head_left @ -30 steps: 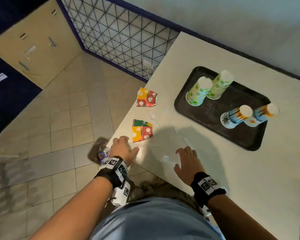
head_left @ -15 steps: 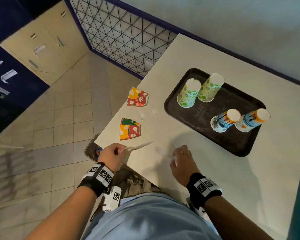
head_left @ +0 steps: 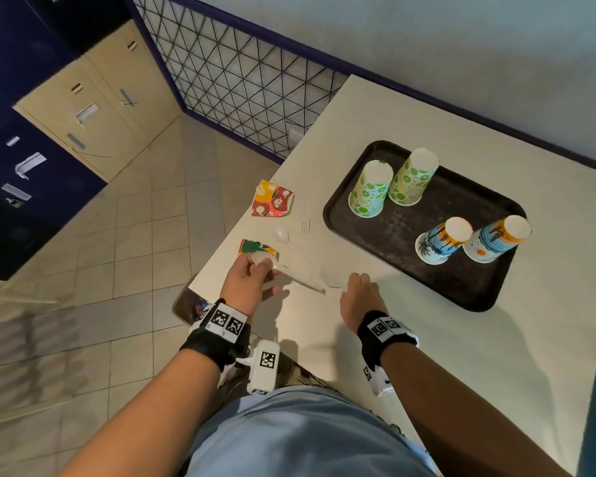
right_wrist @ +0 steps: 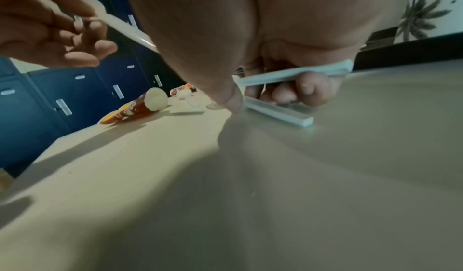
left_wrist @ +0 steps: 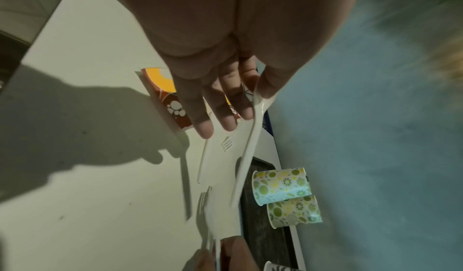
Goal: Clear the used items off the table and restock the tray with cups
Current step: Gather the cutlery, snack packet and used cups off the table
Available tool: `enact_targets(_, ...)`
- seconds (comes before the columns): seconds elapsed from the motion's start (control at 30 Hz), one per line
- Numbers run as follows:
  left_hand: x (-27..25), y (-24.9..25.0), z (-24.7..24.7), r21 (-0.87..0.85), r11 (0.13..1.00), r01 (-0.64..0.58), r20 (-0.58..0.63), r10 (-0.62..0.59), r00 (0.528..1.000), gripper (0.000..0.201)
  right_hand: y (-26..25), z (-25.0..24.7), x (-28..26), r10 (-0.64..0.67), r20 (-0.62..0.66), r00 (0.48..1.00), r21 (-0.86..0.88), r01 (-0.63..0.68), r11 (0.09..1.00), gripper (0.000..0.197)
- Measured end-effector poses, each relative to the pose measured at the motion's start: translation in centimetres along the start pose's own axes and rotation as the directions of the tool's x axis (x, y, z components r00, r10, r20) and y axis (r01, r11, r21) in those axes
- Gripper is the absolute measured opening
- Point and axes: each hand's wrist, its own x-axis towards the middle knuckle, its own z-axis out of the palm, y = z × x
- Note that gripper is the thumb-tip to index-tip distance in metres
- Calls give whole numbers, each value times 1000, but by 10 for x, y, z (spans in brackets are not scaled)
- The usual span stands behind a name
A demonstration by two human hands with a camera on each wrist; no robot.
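My left hand (head_left: 252, 273) hovers over the table's near left corner and pinches a white plastic spoon (head_left: 300, 275) between thumb and forefinger (left_wrist: 265, 89), its handle (left_wrist: 246, 150) pointing right. My right hand (head_left: 355, 287) is low on the table beside it, fingers curled round a white fork (right_wrist: 293, 75); a second white handle (right_wrist: 278, 111) lies under them. Two crushed red and orange cups (head_left: 272, 199) (head_left: 257, 246) lie near the left edge, with a loose spoon (head_left: 280, 233) and fork (head_left: 304, 226). The black tray (head_left: 393, 232) carries two green cups (head_left: 370, 192) and two blue cups (head_left: 443, 239), all upside down.
A bin (head_left: 190, 304) with coloured scraps stands on the tiled floor just below the table's near left corner. A wire mesh panel (head_left: 241, 80) and lockers (head_left: 93, 108) are beyond the floor. A wall (head_left: 461, 46) runs along the table's far edge.
My left hand has lifted a white spoon off the table and moved right with it. My right hand went from flat on the table to gripping a fork.
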Motion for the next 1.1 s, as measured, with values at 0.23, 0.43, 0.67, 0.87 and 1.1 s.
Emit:
enact_targets(0.23, -5, 13, 29, -159, 985, 67, -12, -70, 997, 7, -10, -35, -25, -83, -50, 995, 355, 95, 930, 15)
enact_targets(0.43, 3, 13, 51, -104, 987, 125, 72, -118, 990, 27, -60, -56, -39, -192, -73, 979, 575, 199, 794, 7)
enact_targets(0.67, 11, 15, 45, -138, 983, 122, 171, -97, 980, 87, -97, -54, -25, -247, 40, 968, 377, 215, 901, 43)
enact_targets(0.87, 20, 22, 30, 47, 993, 111, -17, -110, 994, 35, -117, -38, -22, -357, 30, 934, 368, 322, 873, 58)
enact_targets(1.1, 42, 28, -8, 15, 998, 68, -98, -66, 993, 46, -107, -47, 17, -209, -115, 971, 384, 237, 892, 36)
